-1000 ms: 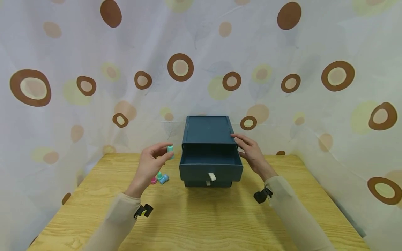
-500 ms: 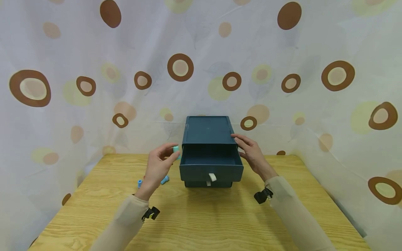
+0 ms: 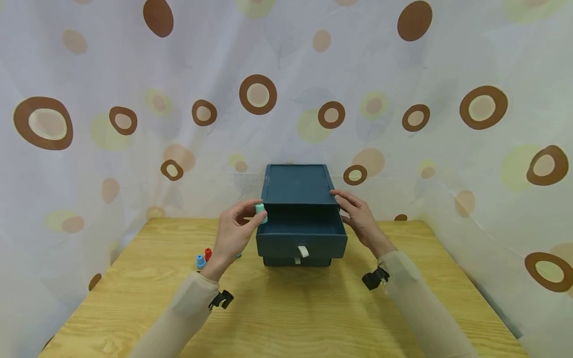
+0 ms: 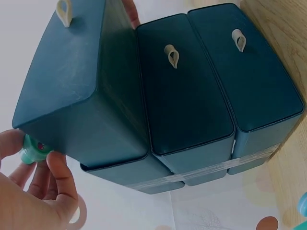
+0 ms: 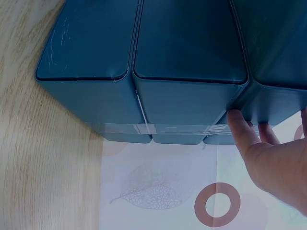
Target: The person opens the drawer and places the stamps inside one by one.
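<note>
A dark blue drawer cabinet [image 3: 297,184] stands on the table with its top drawer [image 3: 286,247] pulled out. My left hand [image 3: 233,232] pinches a small mint-green stamp [image 3: 261,215] between thumb and fingers, at the left rim of that drawer. From the left wrist, the stamp [image 4: 32,151] shows a dark pink mark and is partly hidden behind the drawer's side. My right hand [image 3: 363,223] rests against the cabinet's right side, fingertips at its top edge. In the right wrist view its fingers [image 5: 242,132] touch the side by the top drawer.
Left of the cabinet, a blue stamp [image 3: 200,261] and a red stamp [image 3: 208,254] stand on the wooden table [image 3: 277,318]; my left wrist hides others. Lower drawers, each with a fabric loop [image 4: 171,55], are closed. A patterned curtain [image 3: 286,139] hangs close behind.
My left hand has moved right with the mint-green stamp, from beside the cabinet to the open drawer's left rim. My right hand has stayed in place.
</note>
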`<state>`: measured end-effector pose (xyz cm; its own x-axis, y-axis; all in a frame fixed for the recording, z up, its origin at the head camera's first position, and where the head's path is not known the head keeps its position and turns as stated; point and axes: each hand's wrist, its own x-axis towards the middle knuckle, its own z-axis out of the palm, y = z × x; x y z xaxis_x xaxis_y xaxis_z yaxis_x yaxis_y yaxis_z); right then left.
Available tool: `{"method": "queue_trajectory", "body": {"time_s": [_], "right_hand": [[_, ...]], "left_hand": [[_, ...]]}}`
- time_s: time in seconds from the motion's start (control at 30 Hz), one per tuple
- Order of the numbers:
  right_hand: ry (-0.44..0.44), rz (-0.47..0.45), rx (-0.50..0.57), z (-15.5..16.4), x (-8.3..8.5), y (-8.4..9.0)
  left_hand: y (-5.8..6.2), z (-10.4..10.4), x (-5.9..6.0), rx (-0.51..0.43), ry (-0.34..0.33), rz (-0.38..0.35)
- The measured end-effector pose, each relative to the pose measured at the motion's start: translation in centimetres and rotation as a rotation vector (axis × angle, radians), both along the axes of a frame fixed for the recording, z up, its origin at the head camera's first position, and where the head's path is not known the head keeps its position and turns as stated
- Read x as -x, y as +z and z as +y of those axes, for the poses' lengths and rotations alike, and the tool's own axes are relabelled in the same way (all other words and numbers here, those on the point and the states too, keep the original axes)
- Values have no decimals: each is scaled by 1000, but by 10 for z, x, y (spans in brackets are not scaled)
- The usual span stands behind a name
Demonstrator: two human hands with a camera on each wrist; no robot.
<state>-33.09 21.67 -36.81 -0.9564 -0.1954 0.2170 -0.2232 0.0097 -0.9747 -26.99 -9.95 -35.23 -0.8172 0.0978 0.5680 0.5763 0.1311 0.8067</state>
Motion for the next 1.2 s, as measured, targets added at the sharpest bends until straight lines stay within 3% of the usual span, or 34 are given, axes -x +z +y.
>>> {"method": "queue_trajectory", "body": {"time_s": [0.37, 0.9, 1.2], "right_hand": [[-12, -13, -12, 1, 0, 2], [-6, -6, -7, 0, 2, 0], [-2, -5, -9, 0, 1, 0]], "left_hand": [[0, 9, 8, 148, -19, 40], [14, 12, 16, 181, -68, 20], [22, 18, 21, 184, -136, -52]]}}
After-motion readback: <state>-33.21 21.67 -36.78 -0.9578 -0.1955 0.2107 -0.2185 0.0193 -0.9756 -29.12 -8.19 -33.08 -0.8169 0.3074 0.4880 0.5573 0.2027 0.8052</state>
